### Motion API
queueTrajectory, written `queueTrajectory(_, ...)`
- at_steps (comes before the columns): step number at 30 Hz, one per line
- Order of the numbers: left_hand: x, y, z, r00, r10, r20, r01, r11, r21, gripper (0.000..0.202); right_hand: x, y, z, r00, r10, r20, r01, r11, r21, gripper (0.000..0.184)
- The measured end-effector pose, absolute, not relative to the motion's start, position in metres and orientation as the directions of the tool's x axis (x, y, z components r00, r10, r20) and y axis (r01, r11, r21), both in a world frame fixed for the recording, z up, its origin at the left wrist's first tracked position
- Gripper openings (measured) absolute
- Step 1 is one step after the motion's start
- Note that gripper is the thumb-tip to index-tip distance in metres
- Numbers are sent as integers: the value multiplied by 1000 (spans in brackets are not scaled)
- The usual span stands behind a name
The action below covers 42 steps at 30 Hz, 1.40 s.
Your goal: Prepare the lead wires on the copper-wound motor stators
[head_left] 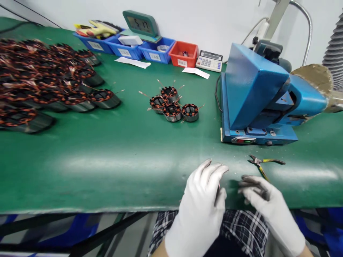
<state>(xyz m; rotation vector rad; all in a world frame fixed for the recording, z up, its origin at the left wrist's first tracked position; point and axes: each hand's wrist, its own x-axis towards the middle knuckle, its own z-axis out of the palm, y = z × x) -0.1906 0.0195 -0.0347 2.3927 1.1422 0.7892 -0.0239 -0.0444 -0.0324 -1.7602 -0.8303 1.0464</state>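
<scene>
My left hand (202,203), in a white glove, is curled over the front of the green table. Between its thumb and fingers a small dark edge shows; the rest of what it holds is hidden. To its right, my right hand (264,201) has its gloved fingers loosely bent and apart, with dark-stained tips and nothing visible in them. Diagonal cutters (257,161) with yellow-black handles lie spread just beyond the right hand. Farther back, several motor stators with copper windings (173,111) sit in a small group.
A blue machine (257,89) with red and green buttons stands at the right. Many more stators (48,92) crowd the left side. Along the wall are blue bins (123,51), a red bin (183,61), a calculator (209,61) and a digital clock (140,23).
</scene>
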Motion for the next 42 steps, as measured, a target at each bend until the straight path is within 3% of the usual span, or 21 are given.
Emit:
queueTrajectory(4, -205, 20, -28, 694, 686, 219, 519, -688, 508, 63, -57, -33, -48, 135, 913, -386, -146, -367, -919, 45)
queueTrajectory(8, -207, 22, -24, 712, 696, 93, 552, -637, 538, 63, -61, -21, -47, 78, 869, -489, -367, -431, -825, 33)
queueTrajectory(10, -205, 23, -22, 705, 705, 81, 558, -621, 551, 55, -48, -20, -37, 120, 852, -510, -503, -391, -771, 31)
queueTrajectory(13, -202, 22, -21, 695, 714, 86, 562, -614, 554, 41, -25, -28, -25, 384, 834, -396, -565, -127, -815, 24)
queueTrajectory(15, -201, 22, -23, 692, 715, 100, 568, -624, 537, 28, -17, -38, -24, 456, 838, -300, -451, -73, -889, 15)
queueTrajectory(17, -200, 22, -26, 691, 714, 118, 572, -638, 515, 20, -19, -49, -32, 416, 867, -275, -263, -175, -949, 10)
queueTrajectory(19, -198, 23, -30, 688, 713, 136, 571, -647, 505, 19, -27, -58, -44, 395, 883, -255, -24, -268, -963, 11)
queueTrajectory(21, -196, 25, -32, 686, 712, 149, 569, -652, 501, 19, -37, -63, -57, 413, 900, -138, 205, -240, -949, 18)
queueTrajectory(26, -192, 28, -32, 676, 725, 130, 593, -640, 489, 15, -45, -60, -72, 220, 908, 357, 615, 155, -773, 36)
queueTrajectory(28, -193, 29, -33, 682, 721, 128, 582, -640, 502, 15, -42, -57, -72, 149, 881, 448, 707, 222, -672, 37)
queueTrajectory(31, -194, 29, -34, 697, 702, 143, 553, -654, 517, 14, -39, -54, -71, 89, 886, 455, 784, 219, -580, 35)
queueTrajectory(34, -195, 29, -36, 702, 691, 170, 544, -675, 498, 12, -43, -49, -65, 94, 910, 404, 804, 170, -570, 21)
queueTrajectory(36, -195, 29, -37, 711, 679, 180, 544, -695, 471, 15, -48, -44, -58, 203, 956, 213, 706, 8, -709, 21)
queueTrajectory(38, -195, 29, -39, 722, 664, 193, 543, -717, 438, 21, -52, -38, -50, 248, 951, -186, 369, -270, -889, 32)
queueTrajectory(39, -195, 29, -40, 726, 658, 202, 541, -727, 423, 24, -52, -35, -45, 186, 907, -377, 172, -408, -897, 34)
queueTrajectory(41, -194, 30, -40, 726, 651, 222, 539, -739, 404, 27, -49, -32, -37, 2, 816, -578, -91, -575, -813, 35)
queueTrajectory(42, -194, 30, -40, 725, 649, 228, 537, -741, 402, 27, -46, -31, -35, -50, 798, -600, -120, -601, -790, 34)
